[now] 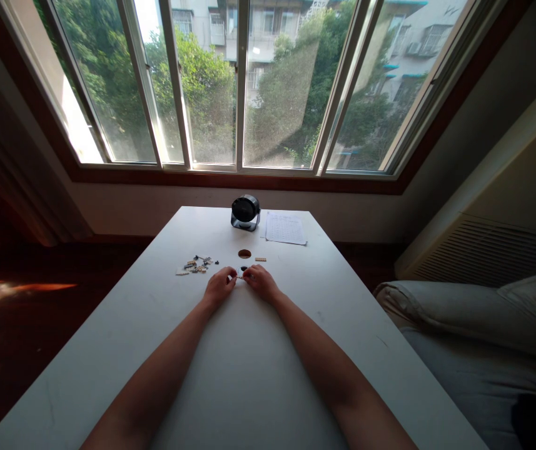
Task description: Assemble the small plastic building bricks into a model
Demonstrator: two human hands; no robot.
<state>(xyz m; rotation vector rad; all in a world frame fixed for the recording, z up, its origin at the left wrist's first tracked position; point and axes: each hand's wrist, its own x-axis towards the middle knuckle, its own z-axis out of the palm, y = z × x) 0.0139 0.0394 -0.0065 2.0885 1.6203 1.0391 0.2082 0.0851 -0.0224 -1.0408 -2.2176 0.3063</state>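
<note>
1. The left hand point(219, 285) and the right hand point(261, 279) rest on the white table point(249, 375), fingertips drawn in toward each other around a small dark piece point(242, 270).
2. That piece sits in the narrow gap between the two sets of fingertips, touching or nearly touching both. It is too small to tell its shape, or whether either hand actually pinches it.
3. Both hands are curled, fingers bent inward rather than spread flat; how firmly they close on the piece cannot be told.
4. Both forearms stretch out along the table from the near edge, bare, converging toward the hands.
5. Just beyond the hands, a round brown disc point(244, 254) lies flat on the table, and just to its right a small tan strip point(261, 259).
6. To the left of the hands, near the left hand, lies a scatter of small parts point(197, 265), dark and pale mixed, too fine to tell apart.
7. Farther back, near the far edge, a black round device point(245, 212) stands on a base, with a printed sheet of paper point(285, 229) lying beside it on the right.
8. Behind the table a wide window point(244, 81) shows trees and buildings.
9. At the right, a pale cushion point(474, 306) sits near the table's edge.
</note>
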